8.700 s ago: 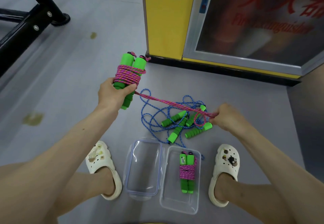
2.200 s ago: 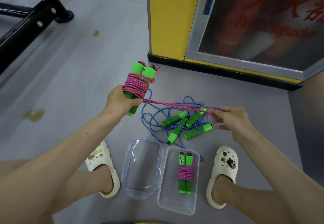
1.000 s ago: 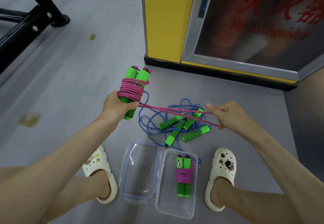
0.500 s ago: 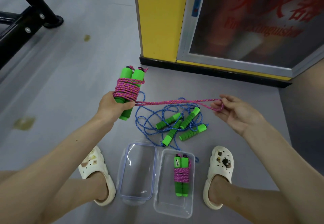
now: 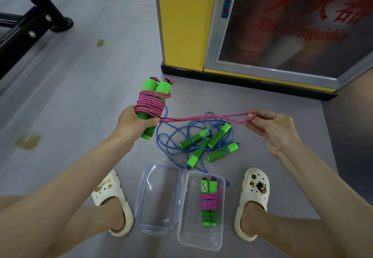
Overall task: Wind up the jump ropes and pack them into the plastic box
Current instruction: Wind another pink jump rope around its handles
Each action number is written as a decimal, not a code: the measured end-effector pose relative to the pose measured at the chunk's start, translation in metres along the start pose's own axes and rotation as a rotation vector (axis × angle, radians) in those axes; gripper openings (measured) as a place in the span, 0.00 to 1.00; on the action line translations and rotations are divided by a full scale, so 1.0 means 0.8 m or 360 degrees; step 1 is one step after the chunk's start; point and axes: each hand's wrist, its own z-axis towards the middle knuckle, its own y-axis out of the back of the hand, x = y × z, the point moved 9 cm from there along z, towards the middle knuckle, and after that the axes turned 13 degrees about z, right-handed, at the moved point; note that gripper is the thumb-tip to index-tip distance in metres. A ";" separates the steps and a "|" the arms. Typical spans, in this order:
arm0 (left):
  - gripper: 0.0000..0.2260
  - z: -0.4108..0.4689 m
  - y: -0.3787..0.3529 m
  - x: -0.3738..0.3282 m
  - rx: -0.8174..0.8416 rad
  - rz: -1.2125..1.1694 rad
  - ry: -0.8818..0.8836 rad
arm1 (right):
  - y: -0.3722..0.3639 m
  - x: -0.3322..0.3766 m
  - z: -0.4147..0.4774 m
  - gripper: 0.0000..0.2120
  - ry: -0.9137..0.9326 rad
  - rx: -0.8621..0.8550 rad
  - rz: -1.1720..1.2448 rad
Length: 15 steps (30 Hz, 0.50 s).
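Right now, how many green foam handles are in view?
8. Two held handles in the left hand, wound in pink rope; four loose handles on the floor; two boxed handles in the plastic box. None seems hidden.

On the glass door of the yellow cabinet, a slanting red English line reads roughly "Fire Extinguisher" (its middle letters are smeared by glare). Higher on the door, large red Chinese characters are cut off and illegible. A blue tag on the door's left frame is too blurred to read, as is the small sticker on the jump rope in the plastic box.
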 end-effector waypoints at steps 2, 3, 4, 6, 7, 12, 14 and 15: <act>0.18 -0.001 0.000 0.002 0.0013 -0.0004 0.0018 | 0.001 0.003 -0.002 0.04 0.0023 -0.0031 -0.0098; 0.18 -0.002 0.000 0.002 0.0024 -0.0006 0.0021 | 0.003 0.005 -0.003 0.03 0.0030 -0.0056 -0.0145; 0.17 -0.002 0.000 0.002 0.0036 -0.0007 0.0021 | 0.003 0.007 -0.004 0.03 0.0028 -0.0077 -0.0169; 0.15 -0.005 0.000 0.001 0.0055 -0.0024 0.0021 | 0.002 0.006 -0.005 0.04 -0.0042 -0.0079 -0.0101; 0.14 -0.006 -0.001 0.000 0.0064 -0.0037 0.0021 | 0.000 0.002 -0.005 0.04 -0.0121 -0.0064 -0.0009; 0.09 -0.010 -0.003 -0.006 0.0087 -0.0045 0.0007 | -0.007 -0.021 -0.013 0.11 -0.0470 -0.0034 0.0146; 0.09 -0.010 -0.003 -0.006 0.0086 -0.0055 0.0012 | -0.011 -0.025 -0.017 0.14 -0.0575 0.0010 0.0193; 0.10 -0.010 -0.003 -0.006 0.0086 -0.0064 0.0017 | -0.014 -0.028 -0.020 0.14 -0.0643 0.0019 0.0250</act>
